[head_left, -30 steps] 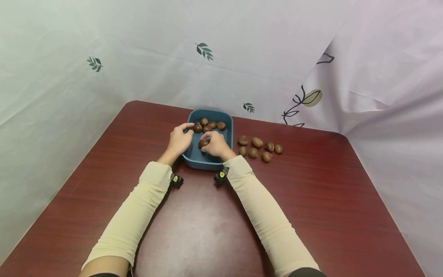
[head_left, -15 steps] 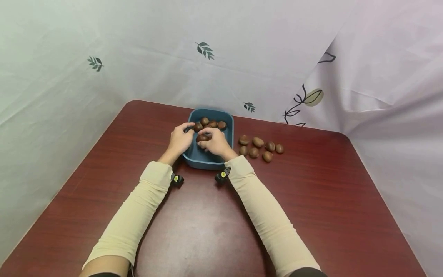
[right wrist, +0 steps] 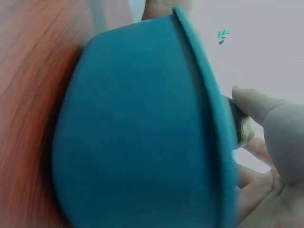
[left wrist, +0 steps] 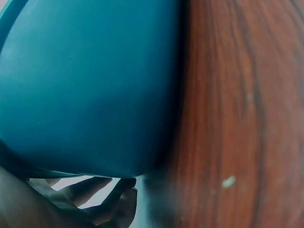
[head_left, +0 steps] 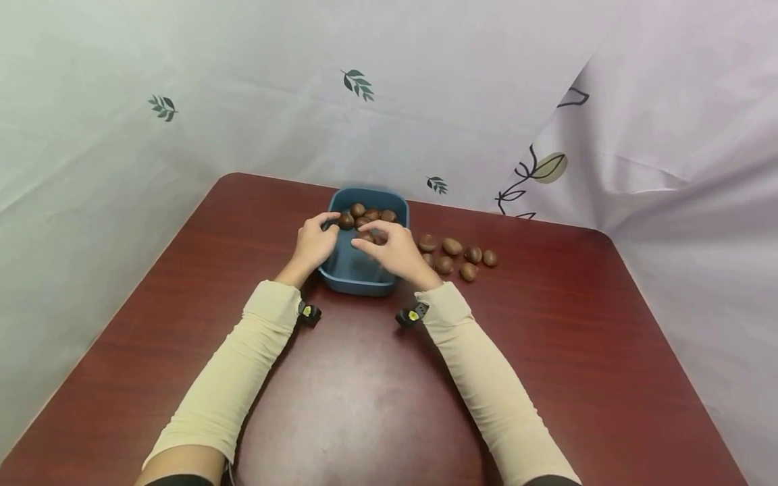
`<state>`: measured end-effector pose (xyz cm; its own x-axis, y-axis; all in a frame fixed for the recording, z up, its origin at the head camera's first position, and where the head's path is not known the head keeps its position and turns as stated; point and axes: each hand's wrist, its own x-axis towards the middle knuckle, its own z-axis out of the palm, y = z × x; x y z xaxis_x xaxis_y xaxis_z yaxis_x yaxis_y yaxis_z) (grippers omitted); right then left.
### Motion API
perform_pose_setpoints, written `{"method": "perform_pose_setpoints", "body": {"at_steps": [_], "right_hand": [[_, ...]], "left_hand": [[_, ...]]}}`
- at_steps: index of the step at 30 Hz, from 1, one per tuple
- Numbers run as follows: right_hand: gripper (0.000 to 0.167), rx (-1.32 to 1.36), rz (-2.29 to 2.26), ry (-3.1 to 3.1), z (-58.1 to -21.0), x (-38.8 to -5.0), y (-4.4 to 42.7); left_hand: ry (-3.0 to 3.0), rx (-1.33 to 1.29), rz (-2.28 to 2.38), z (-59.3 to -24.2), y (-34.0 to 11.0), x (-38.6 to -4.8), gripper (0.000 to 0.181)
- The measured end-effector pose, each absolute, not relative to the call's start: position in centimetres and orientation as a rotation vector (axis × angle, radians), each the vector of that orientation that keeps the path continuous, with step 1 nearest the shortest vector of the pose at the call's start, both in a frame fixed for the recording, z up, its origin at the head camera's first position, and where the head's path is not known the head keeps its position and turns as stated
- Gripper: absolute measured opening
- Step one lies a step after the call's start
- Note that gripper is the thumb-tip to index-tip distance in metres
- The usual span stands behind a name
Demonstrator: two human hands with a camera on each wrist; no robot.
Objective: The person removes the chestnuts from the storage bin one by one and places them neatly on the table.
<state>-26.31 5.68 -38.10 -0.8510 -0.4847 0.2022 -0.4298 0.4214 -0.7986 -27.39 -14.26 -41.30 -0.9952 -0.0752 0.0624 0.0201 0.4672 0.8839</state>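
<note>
A blue plastic box (head_left: 358,288) stands on the table, with several brown chestnuts (head_left: 357,210) gathered at its far end. My left hand (head_left: 312,244) grips the box's left side; in the left wrist view its fingers (left wrist: 124,209) lie along the outside wall. Over the right part of the box, my right hand (head_left: 401,255) pinches a chestnut (right wrist: 243,127) between thumb and fingers, level with the rim in the right wrist view. The hand partly hides that chestnut in the head view.
To the right of the box, several more chestnuts (head_left: 452,246) lie loosely on the reddish-brown table (head_left: 547,324). A pale curtain (head_left: 267,121) with leaf prints hangs behind the table's far edge.
My right hand has moved to the right and lifted toward the box's right rim with the chestnut. The left hand keeps its place on the box.
</note>
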Motion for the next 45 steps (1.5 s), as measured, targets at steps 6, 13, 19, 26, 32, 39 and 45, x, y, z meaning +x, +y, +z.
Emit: {"method": "perform_pose_setpoints", "body": {"at_steps": [6,13,19,26,32,39,45], "right_hand": [[0.032,-0.736,-1.482,2.628,-37.5,-24.9,9.3],[0.035,-0.581,-1.581,2.603,-37.1,-24.1,13.3],[0.035,-0.474,-1.628,2.604,-37.7,-23.7,16.5],[0.035,-0.291,-1.508,2.804,-38.7,-23.1,21.2],[0.040,-0.160,-1.480,2.857,-39.5,-23.0,24.5],[0.038,-0.034,-1.449,2.858,-40.5,-23.1,26.8],[0.037,0.074,-1.360,2.884,-41.2,-23.2,27.3]], "left_hand": [[-2.636,0.083,-1.593,-41.2,-14.1,-27.3,0.043],[-2.630,0.078,-1.584,-41.1,-14.3,-27.4,0.044],[-2.632,0.082,-1.598,-41.3,-14.3,-27.4,0.044],[-2.629,0.076,-1.602,-41.3,-14.1,-27.5,0.044],[-2.624,0.074,-1.593,-41.3,-14.2,-27.6,0.044],[-2.624,0.056,-1.603,-41.3,-14.3,-27.6,0.044],[-2.635,0.075,-1.605,-41.3,-14.2,-27.5,0.044]]}}
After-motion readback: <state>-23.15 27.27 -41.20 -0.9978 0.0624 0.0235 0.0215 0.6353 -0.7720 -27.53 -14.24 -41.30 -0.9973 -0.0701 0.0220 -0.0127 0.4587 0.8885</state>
